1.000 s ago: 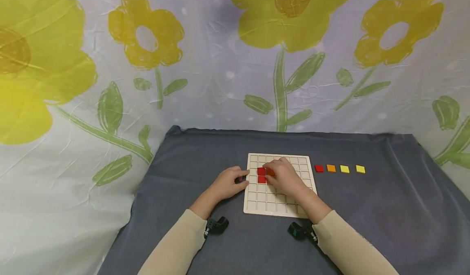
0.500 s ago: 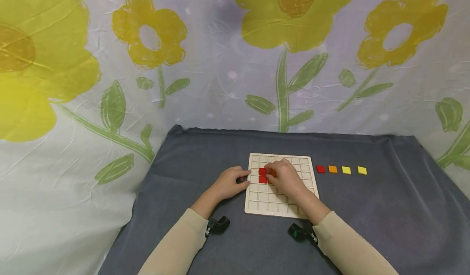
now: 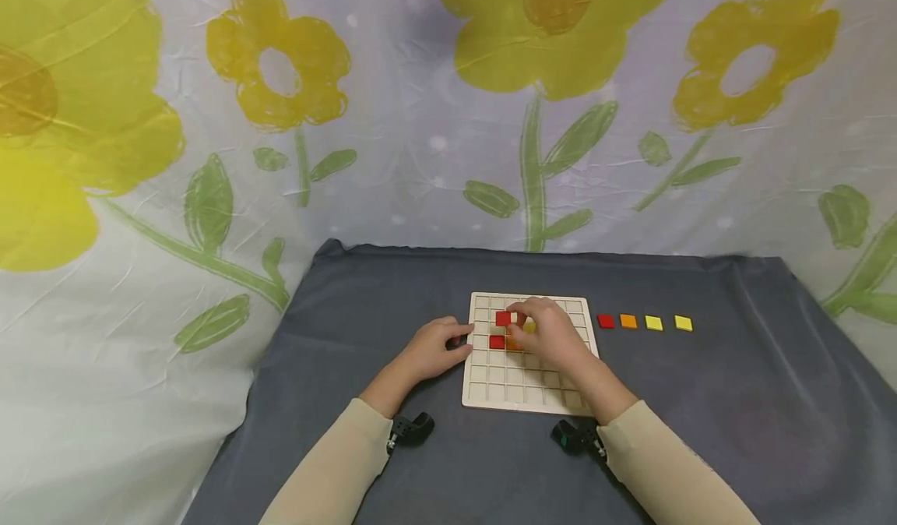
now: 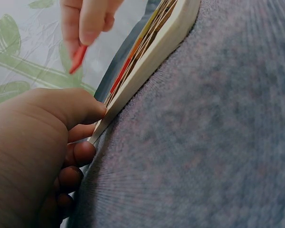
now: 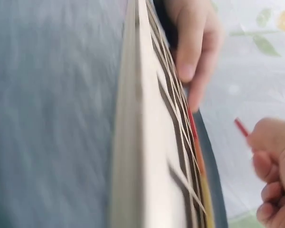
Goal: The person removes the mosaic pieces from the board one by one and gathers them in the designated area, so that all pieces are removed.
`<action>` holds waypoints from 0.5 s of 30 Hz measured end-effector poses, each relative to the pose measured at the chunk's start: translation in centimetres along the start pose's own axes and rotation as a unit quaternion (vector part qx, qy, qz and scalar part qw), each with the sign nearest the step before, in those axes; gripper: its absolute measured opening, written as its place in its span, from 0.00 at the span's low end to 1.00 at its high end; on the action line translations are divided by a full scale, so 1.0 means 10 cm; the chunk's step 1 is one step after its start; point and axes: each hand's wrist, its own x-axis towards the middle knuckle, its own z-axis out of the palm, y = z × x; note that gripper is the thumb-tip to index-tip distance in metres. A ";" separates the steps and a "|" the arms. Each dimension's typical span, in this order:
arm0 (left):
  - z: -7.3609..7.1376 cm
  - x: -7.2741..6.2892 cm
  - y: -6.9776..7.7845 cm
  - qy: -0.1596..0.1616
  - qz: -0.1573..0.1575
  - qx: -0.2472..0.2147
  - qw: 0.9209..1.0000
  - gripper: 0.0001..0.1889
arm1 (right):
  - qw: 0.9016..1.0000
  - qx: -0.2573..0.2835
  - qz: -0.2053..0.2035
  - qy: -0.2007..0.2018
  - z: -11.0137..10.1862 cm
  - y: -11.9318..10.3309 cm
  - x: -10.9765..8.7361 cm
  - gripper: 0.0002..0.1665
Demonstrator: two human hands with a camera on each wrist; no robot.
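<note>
Red tile up in a pinch over the gridded board

Right hand [image 3: 554, 340]: thumb and index finger pinch a red tile [image 3: 503, 318], tilted and lifted clear of the board, over its left-hand part; remaining fingers curled in. Left hand [image 3: 436, 347]: thumb and index finger extended, a gap between them, tips touching the left edge of the wooden board [image 3: 490, 391]; other fingers loosely bent.

On the board, under the held piece and a bit nearer: second red tile [image 3: 497, 342], lying flat, orange tile [image 3: 514, 343] just to its right. Some yellow [image 3: 530, 327] shows by the right hand, mostly covered, so can't count pieces there.

Just right of the board, loose row on the grey cloth [image 3: 701, 431], left to right: red square [image 3: 606, 321], orange square [image 3: 627, 321], two yellow squares [image 3: 654, 323], spaced apart.

Both arms come in from the near side, beige sleeves [image 3: 329, 463], black device [image 3: 413, 430] at each wrist. Far side: pale backdrop [image 3: 399, 120], big yellow flowers, green stems and leaves.
</note>
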 end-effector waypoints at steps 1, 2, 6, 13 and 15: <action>0.00 0.00 0.00 -0.002 -0.001 0.003 1.000 0.23 | 1.000 0.006 0.005 -0.002 -0.03 0.00 0.00 0.14; 0.00 -0.01 -0.01 -0.005 -0.002 0.006 1.000 0.23 | 1.000 0.009 0.009 -0.003 -0.06 0.00 -0.01 0.14; 0.00 -0.02 0.00 -0.007 -0.002 0.007 1.000 0.23 | 0.999 0.037 0.029 -0.011 -0.21 0.00 -0.02 0.13; 0.00 -0.01 0.02 0.001 0.001 0.002 1.000 0.23 | 0.997 0.070 0.038 0.000 -0.51 0.07 -0.05 0.14; 0.00 0.00 0.03 0.001 -0.002 0.002 1.000 0.23 | 0.997 0.069 0.046 0.003 -0.60 0.10 -0.06 0.15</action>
